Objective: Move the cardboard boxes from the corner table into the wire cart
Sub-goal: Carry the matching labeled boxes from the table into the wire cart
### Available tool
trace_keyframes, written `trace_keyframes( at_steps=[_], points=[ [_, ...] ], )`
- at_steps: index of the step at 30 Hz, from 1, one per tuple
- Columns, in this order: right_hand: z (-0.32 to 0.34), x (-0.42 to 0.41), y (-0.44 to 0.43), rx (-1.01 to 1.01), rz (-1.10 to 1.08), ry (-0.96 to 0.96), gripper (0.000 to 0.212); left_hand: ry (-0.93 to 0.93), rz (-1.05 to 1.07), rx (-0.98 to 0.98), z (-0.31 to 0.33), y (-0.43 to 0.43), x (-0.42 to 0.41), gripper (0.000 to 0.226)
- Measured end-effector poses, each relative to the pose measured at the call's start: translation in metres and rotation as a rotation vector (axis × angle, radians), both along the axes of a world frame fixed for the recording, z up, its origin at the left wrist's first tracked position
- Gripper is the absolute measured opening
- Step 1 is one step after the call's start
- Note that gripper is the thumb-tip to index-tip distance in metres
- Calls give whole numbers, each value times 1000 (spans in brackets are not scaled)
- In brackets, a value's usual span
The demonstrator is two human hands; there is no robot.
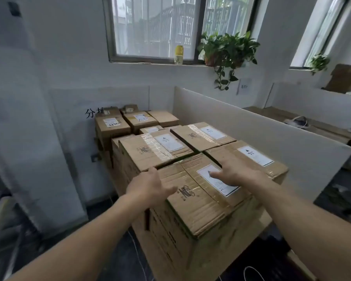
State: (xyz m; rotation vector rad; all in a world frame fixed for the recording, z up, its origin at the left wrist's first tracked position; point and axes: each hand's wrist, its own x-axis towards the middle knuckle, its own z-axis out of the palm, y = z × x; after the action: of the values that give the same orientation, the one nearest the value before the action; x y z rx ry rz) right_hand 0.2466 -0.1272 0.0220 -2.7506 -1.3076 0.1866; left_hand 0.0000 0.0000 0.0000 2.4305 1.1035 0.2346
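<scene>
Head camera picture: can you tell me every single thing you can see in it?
Big cardboard boxes: four on top, brown with white labels, stacked in front.
Smaller boxes: several, brown, behind the big ones by the wall.
Divider panel: one, white, right of the boxes.
Potted plants: two, green, one on each window sill.
Container: one, yellow and white, on the left sill.
Paper note: one, white, on the wall below the bigger plant.
Left hand: one, at the nearest box's left top edge.
Right hand: one, flat on that box's top, over its label.
</scene>
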Motion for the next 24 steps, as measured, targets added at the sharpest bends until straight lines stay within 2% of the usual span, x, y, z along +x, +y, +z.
trace_keyframes(
  at_steps=[4, 12, 15, 21, 24],
  points=[
    [-9, 9, 0, -48, -36, -5, 52, -75, 27, -172, -13, -8, 3, 69],
    [-17, 9, 8, -26, -29, -109, 39, -218, 112, -304, -33, -17, 2, 78],
    [-20, 2, 10, 39, -102, -43, 40, -258, 153, -334, -37, -19, -2, 75],
    [-27, -19, 3, 183, -273, 238, 44, -365, 161, -433, -43, -18, -28, 27],
    [-29, -40, 2, 192, -286, 315, 40, -388, 192, -469, -46, -19, -48, 20]
  ],
)
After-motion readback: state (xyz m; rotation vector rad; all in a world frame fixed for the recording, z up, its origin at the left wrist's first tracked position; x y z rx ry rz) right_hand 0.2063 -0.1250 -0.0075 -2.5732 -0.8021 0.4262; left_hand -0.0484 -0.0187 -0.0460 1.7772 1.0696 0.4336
